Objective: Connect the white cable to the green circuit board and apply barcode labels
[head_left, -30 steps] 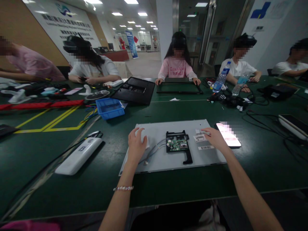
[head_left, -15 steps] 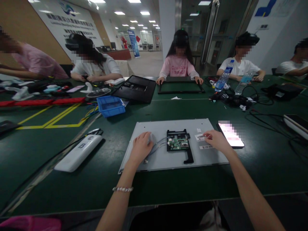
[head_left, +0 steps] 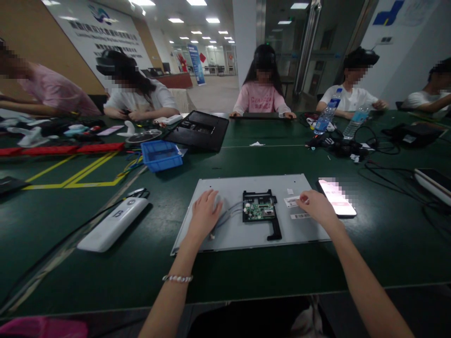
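Note:
A flat light-grey display panel (head_left: 229,237) lies on the green table in front of me. Across its left part rests my left hand (head_left: 205,213), fingers stretched out and holding nothing visible. Thin grey cables (head_left: 229,214) run from beside that hand to a green circuit board (head_left: 260,211) in a black plastic bracket (head_left: 275,231) mid-panel. My right hand (head_left: 319,206) is over the panel's right side, thumb and fingers pinched together at a white label (head_left: 291,202). Whether anything sits in the pinch is too small to make out. A barcode sticker (head_left: 300,216) lies just below.
A lit phone (head_left: 337,199) lies right of the panel, and a white power bank (head_left: 114,224) with a cable is on the left. Farther off are a blue bin (head_left: 161,157), a black monitor cover (head_left: 200,131) and water bottles (head_left: 327,112). Several people sit across the table.
My left hand has shifted slightly left, its fingers a little more spread. My right hand stays pinched near the label. Across the table, a person's black frame has tipped to nearly edge-on.

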`<state>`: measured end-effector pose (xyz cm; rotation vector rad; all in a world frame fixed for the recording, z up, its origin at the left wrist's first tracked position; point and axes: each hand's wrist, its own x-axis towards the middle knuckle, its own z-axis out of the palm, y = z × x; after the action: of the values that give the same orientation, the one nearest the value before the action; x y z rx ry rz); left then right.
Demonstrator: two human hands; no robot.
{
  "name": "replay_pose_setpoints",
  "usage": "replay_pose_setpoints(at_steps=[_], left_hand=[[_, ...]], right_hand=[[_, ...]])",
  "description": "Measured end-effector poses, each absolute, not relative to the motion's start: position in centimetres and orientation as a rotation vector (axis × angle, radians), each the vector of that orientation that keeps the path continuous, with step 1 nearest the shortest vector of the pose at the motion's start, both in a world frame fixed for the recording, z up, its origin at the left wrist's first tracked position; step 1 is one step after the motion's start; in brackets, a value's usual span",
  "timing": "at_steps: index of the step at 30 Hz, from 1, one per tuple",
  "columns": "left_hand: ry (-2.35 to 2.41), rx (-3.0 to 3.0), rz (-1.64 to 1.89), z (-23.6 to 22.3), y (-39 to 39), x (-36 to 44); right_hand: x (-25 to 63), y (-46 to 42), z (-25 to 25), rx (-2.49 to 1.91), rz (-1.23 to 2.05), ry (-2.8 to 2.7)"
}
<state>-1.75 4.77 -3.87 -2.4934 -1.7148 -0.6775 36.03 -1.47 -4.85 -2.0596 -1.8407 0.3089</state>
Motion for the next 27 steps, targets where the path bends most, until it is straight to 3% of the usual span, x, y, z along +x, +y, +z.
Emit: replay_pose_setpoints(at_steps=[11,27], left_hand=[[-1.492,-2.648,-0.813,0.2,4.2,4.9],[-1.588,-2.77,-0.932,-3.6,4.4,7.5]], right_hand=[[36.2,-1.0,-5.3,-2.003,0.156,-1.787],[33.9,0.4,-4.8,-1.857,0.129,-1.971]])
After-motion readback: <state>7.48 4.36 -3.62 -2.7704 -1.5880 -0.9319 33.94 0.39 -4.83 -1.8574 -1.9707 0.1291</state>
